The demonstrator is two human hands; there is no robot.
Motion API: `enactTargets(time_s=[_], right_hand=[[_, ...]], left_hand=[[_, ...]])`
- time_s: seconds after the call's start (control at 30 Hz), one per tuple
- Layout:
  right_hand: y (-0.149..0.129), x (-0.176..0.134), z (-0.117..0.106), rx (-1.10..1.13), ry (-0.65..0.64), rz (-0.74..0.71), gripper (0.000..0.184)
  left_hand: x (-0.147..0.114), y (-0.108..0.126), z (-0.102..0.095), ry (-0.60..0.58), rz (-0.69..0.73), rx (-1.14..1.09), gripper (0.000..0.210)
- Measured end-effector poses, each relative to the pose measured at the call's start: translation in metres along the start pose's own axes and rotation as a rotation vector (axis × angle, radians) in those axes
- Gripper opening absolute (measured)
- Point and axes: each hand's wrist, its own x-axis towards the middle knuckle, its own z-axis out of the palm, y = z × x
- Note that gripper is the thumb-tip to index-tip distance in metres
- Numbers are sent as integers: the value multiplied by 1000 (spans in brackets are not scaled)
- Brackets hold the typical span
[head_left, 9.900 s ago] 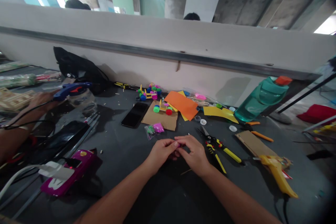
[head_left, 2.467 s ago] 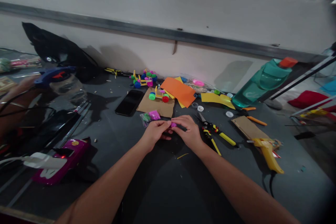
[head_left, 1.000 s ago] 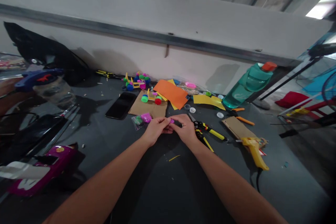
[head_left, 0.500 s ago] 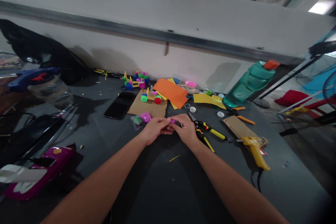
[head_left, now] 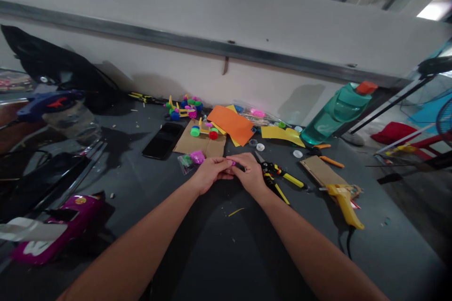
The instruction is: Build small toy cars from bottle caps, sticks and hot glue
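My left hand (head_left: 212, 172) and my right hand (head_left: 249, 170) meet above the dark table, fingers closed together on a small purple piece (head_left: 233, 163). Most of it is hidden by the fingers, so its kind does not show. Just left of my left hand lies a clear packet (head_left: 186, 163) with green in it, a purple lump of clay-like stuff (head_left: 197, 156) beside it. Yellow-and-black pliers (head_left: 282, 175) lie open-handled to the right of my right hand. Behind my hands, a small toy car (head_left: 204, 130) with coloured wheels stands on a cardboard piece (head_left: 181, 143).
A black phone (head_left: 163, 141) lies left of the cardboard. Orange paper (head_left: 231, 124), yellow paper (head_left: 278, 134) and more small toys (head_left: 181, 109) are behind. A teal bottle (head_left: 334, 115) and a yellow glue gun (head_left: 346, 204) stand and lie rightward. Another person's hand (head_left: 14, 122) is at far left by a blue tool.
My hands stay nearly in place around the purple piece, with only slight finger movement. The whole view has shifted a little.
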Motion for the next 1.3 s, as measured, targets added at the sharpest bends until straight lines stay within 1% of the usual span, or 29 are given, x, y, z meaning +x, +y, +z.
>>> enactTargets(time_s=[0.13,0.23,0.33,0.47,0.53,0.67,0.77,0.83,1.0,1.13,1.23,1.3], right_hand=[[0,2,0,4,-8,16,28],[0,2,0,26,32,52,27],[0,0,0,42,75,90,24],[0,-1,0,45,77,109,26],[1,0,0,45,62,105,28],[3,1,1,24,25,54,25],[4,1,0,3,8,29,23],[4,1,-2,14,-14,38,24],[5,2,-9,105,-119,48,24],[9,3,-9,102,-71,75,21],[8,2,-7,81,-30,125,23],[7,2,-6,79,-32,132,26]], left_hand=[[4,-6,6,82,95,-73,20],[7,-9,12,89,131,-151,20],[8,-10,15,47,98,-186,22],[9,-9,13,22,75,-165,21],[9,-8,10,41,87,-114,21],[10,-7,4,72,100,77,24],[10,-6,0,54,79,140,25],[9,-5,-3,35,60,133,25],[7,-1,-8,-28,-19,106,24],[6,1,-9,-28,-41,66,24],[7,1,-8,-21,-25,27,21],[8,-1,-7,-9,-8,22,20]])
